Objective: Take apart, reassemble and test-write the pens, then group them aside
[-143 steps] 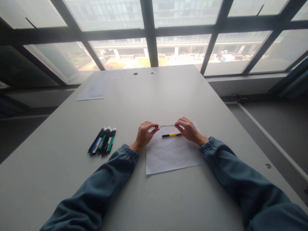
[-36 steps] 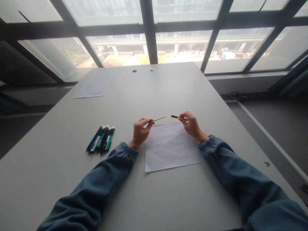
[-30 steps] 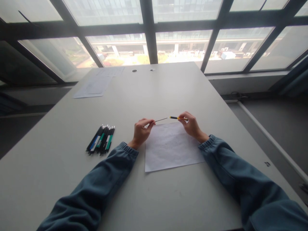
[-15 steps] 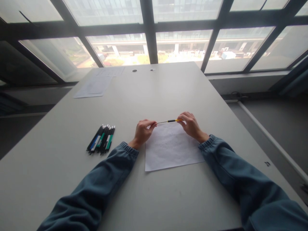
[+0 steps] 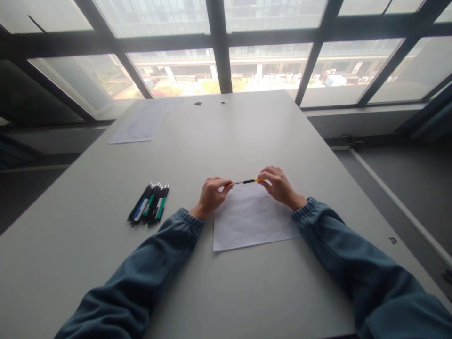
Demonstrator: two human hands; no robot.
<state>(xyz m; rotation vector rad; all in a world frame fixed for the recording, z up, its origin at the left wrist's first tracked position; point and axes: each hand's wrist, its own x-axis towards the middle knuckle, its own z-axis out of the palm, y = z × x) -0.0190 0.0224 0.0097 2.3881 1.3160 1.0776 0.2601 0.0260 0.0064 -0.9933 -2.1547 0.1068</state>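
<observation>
In the middle of the view, above the far edge of a white paper sheet (image 5: 252, 221), my two hands hold a thin object level between them. My right hand (image 5: 278, 186) is closed in a pinch on the yellow end of a pen barrel (image 5: 249, 181) with a black grip. My left hand (image 5: 212, 194) pinches a thin rod, apparently a pen refill (image 5: 238, 182), whose visible part runs into the black end of the barrel. The fingertips cover both outer ends. Faint marks show on the paper.
Left of my left hand lies a bundle of several black pens (image 5: 148, 205) with green, blue and white labels. Other paper sheets (image 5: 136, 127) rest at the table's (image 5: 247, 136) far left. Two round holes sit near its back edge, before large windows.
My hands have come slightly closer together, and less of the thin rod shows between the left fingers and the black grip. The pens and paper look unmoved.
</observation>
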